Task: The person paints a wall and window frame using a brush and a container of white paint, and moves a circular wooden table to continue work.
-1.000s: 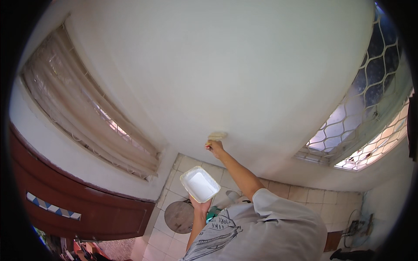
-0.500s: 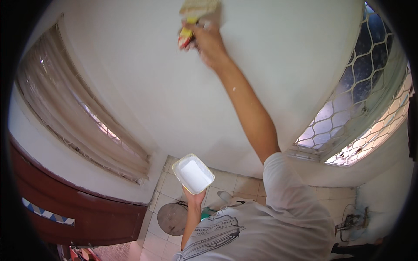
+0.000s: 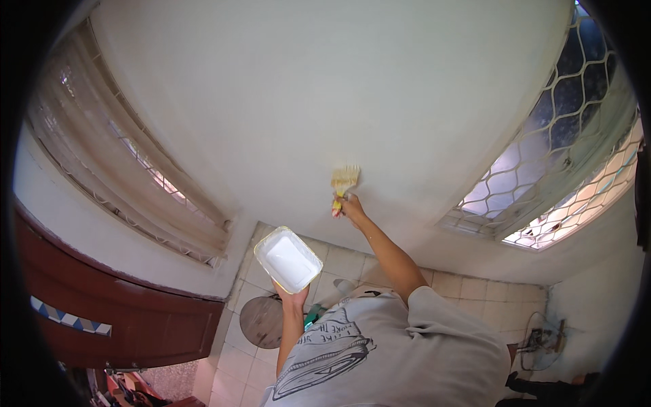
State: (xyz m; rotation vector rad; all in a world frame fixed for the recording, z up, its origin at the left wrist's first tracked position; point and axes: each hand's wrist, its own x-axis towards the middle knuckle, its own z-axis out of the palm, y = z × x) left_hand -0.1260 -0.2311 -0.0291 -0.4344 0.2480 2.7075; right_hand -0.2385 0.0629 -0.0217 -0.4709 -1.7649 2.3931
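Note:
My right hand (image 3: 350, 207) is closed round the yellow and red handle of a wide paintbrush (image 3: 346, 178). The brush points upward, its pale bristles at the white wall (image 3: 271, 102); whether they touch it I cannot tell. Lower and to the left, my left hand (image 3: 292, 296) holds up a rectangular white tub (image 3: 288, 260) from beneath. White paint lies inside the tub, and its rim looks smeared. The left fingers are mostly hidden under the tub.
At left is a window with a sheer curtain (image 3: 129, 149), above a brown-red door (image 3: 129, 312). A grilled window (image 3: 542, 136) stands at right. Below lie a round stool top (image 3: 261, 323) and floor tiles (image 3: 475, 288); a fan (image 3: 542, 341) is at lower right.
My right hand has brought the paintbrush from high on the wall down to a lower spot, nearer the tub. The tub has shifted slightly left and up.

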